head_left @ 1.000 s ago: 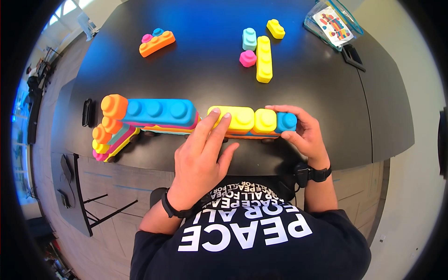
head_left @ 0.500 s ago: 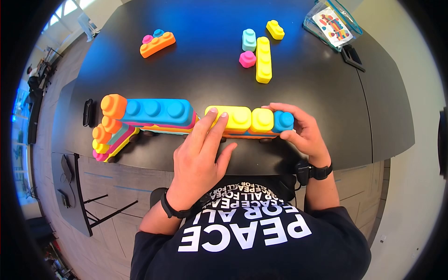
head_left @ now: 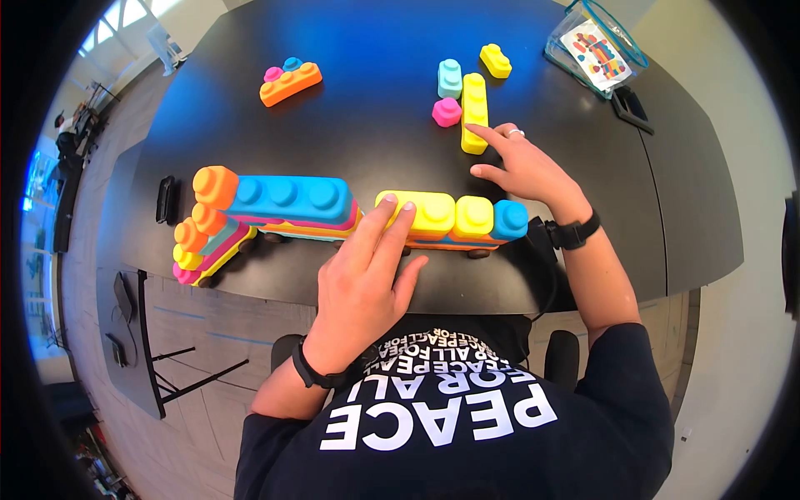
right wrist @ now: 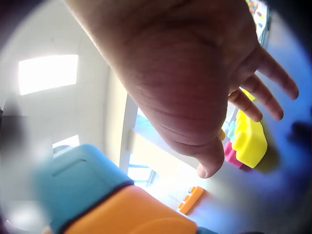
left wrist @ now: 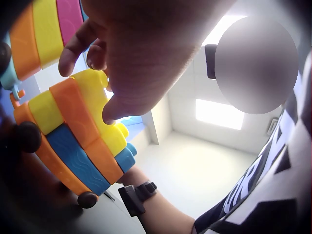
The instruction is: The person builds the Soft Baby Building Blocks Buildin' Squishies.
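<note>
A toy train of building blocks on wheels stretches along the front of the black table. In the head view, my left hand [head_left: 358,271] rests its extended fingers on a yellow block [head_left: 429,213] atop the rear car. To its right sit a small yellow block [head_left: 473,217] and a blue block [head_left: 510,219]. The left wrist view shows this car's layered side, with an orange block [left wrist: 75,114] under the yellow. Over the table behind the train, my right hand [head_left: 537,171] is spread, index fingertip overlapping a long yellow block [head_left: 474,100]. Nothing is between its fingers.
Beside the long yellow block lie a pink block [head_left: 447,112], a light-blue block [head_left: 450,77] and a short yellow block [head_left: 496,61]. Far left is an orange block [head_left: 291,85] beside small pink and blue ones. A clear bag [head_left: 567,52] lies back right.
My right hand has left the blue block at the train's right end and moved away to the long yellow block. The left hand stays on the yellow block.
</note>
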### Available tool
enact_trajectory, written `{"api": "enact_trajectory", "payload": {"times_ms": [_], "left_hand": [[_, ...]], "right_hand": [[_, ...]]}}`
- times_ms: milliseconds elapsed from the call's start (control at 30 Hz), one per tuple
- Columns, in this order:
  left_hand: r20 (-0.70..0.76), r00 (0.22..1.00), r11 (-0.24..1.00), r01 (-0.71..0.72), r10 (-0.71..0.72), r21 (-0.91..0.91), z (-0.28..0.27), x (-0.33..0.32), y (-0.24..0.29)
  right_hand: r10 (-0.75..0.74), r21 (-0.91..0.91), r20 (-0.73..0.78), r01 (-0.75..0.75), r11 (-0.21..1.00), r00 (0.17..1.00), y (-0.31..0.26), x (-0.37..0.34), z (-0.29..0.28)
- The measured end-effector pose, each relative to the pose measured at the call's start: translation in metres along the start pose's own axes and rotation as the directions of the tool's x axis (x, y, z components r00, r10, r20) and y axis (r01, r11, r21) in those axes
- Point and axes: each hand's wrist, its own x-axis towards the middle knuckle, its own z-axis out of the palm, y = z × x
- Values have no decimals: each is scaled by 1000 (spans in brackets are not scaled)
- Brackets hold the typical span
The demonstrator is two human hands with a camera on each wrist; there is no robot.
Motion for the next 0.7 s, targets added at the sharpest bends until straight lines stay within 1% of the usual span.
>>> {"api": "enact_trajectory", "payload": {"times_ms": [100, 200, 300, 333, 367, 433, 467, 500, 533, 600, 633, 700], "left_hand": [[6, 1000, 1000, 8, -8, -1, 0, -1, 0], [26, 999, 998, 48, -47, -31, 0, -3, 2], [24, 999, 999, 42, -42, -32, 0, -3, 1], [30, 999, 999, 43, -42, -33, -1, -3, 1], [37, 998, 999, 43, -42, -34, -3, -3, 1], [53, 998, 999, 36, -34, -41, -6, -2, -1], [62, 998, 998, 30, -28, -46, -9, -2, -3], [70, 997, 998, 24, -21, -52, -11, -1, -5], [63, 998, 996, 26, -21, -81, -14, 1, -6], [53, 998, 990, 31, -24, -137, -20, 4, -8], [2, 1000, 995, -27, 27, -101, -24, 7, -10], [-92, 986, 990, -140, 138, -18, -30, 16, -15]], "right_hand": [[45, -67, 11, -44, 997, 999, 1, 20, 5], [164, -70, -190, -180, 981, 968, 11, 29, 15], [184, -59, -324, -214, 975, 928, 37, 23, 10], [159, -37, -393, -188, 981, 906, 46, 16, 8], [208, -15, -413, -234, 972, 887, 46, 8, -2], [152, 3, -503, -174, 985, 851, 43, -12, -21], [211, 207, -478, -124, 970, 853, 35, -23, -32], [263, 403, -442, -72, 912, 858, 24, -36, -43], [306, 581, -397, -21, 813, 866, 14, -50, -52], [187, 635, -447, 163, 755, 875, -12, -76, -58], [129, 655, -476, 252, 713, 870, -24, -86, -59], [22, 632, -483, 332, 701, 875, -42, -100, -57]]}}
